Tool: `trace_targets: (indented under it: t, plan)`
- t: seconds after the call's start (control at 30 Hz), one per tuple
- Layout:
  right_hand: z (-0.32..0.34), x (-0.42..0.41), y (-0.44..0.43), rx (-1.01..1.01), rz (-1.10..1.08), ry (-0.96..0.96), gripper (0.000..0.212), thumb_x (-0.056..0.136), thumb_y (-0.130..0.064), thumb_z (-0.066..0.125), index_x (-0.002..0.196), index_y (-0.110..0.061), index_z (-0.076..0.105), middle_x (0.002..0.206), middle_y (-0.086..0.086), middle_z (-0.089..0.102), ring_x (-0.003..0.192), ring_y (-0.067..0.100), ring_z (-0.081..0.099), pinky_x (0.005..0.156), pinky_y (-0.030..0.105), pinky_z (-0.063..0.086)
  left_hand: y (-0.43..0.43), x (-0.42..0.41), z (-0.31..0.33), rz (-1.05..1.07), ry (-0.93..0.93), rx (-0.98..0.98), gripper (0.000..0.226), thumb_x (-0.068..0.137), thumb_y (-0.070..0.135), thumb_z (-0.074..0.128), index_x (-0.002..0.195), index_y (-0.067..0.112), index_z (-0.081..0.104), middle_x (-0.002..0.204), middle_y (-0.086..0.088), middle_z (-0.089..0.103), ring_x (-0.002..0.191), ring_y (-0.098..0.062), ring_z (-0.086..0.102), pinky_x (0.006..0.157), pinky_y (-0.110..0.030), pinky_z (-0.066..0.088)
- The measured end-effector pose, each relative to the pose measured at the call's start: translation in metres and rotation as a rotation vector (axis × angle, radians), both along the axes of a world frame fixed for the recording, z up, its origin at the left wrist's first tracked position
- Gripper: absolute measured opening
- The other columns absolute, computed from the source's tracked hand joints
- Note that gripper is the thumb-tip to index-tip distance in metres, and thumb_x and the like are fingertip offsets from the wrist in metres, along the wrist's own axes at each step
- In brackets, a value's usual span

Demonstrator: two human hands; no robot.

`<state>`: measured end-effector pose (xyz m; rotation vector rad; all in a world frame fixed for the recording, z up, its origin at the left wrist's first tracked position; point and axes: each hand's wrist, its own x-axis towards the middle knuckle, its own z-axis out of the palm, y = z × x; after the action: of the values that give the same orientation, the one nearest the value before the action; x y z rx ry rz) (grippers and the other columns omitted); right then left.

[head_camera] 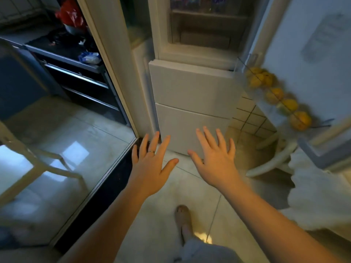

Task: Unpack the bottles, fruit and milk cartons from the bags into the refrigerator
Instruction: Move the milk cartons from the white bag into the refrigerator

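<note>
I stand in front of a white refrigerator (191, 88) whose upper compartment is open. Its door (311, 59) swings out to the right, and several orange-yellow fruits (275, 93) lie in a row in the door shelf. My left hand (152, 164) and my right hand (214, 156) are stretched out low before the closed lower drawers, fingers spread, holding nothing. A ring is on my left hand. A white plastic bag (319, 190) lies on the floor at the right, below the door. Inside the open compartment I see blurred colourful packages (201, 2) on a shelf.
A glass sliding door with a pale frame (106, 59) stands at the left, right beside the fridge. Behind it are dark kitchen drawers (76, 73) and a red bag (70, 14). My foot (183, 219) is on the tiled floor. A white hose (269, 164) curves near the wall.
</note>
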<state>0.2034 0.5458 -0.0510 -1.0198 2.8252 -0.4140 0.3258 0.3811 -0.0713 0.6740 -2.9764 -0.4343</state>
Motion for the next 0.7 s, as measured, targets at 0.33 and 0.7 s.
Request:
trace_targets:
  t: [0.33,0.7]
  plan:
    - [-0.041,0.041,0.136,0.121,-0.095,-0.041,0.073,0.093,-0.071,0.012,0.157,-0.036,0.005,0.167,-0.009,0.001,0.153,0.026,-0.007,0.118,0.058,-0.005,0.113,0.019,-0.042,-0.104,-0.090,0.120,0.076,0.089,0.076,0.006,0.156,0.043,-0.004,0.167,0.009,-0.010,0.153,-0.020,-0.017,0.121,-0.051,-0.006]
    - [-0.066,-0.017,0.360,0.168,-0.217,-0.108,0.076,0.090,-0.073,0.008,0.157,-0.037,0.006,0.167,-0.009,-0.001,0.153,0.027,-0.006,0.119,0.060,-0.002,0.332,-0.069,-0.057,-0.255,-0.187,0.158,0.084,0.080,0.079,-0.004,0.156,0.043,-0.007,0.167,0.008,-0.013,0.152,-0.021,-0.019,0.123,-0.052,-0.007]
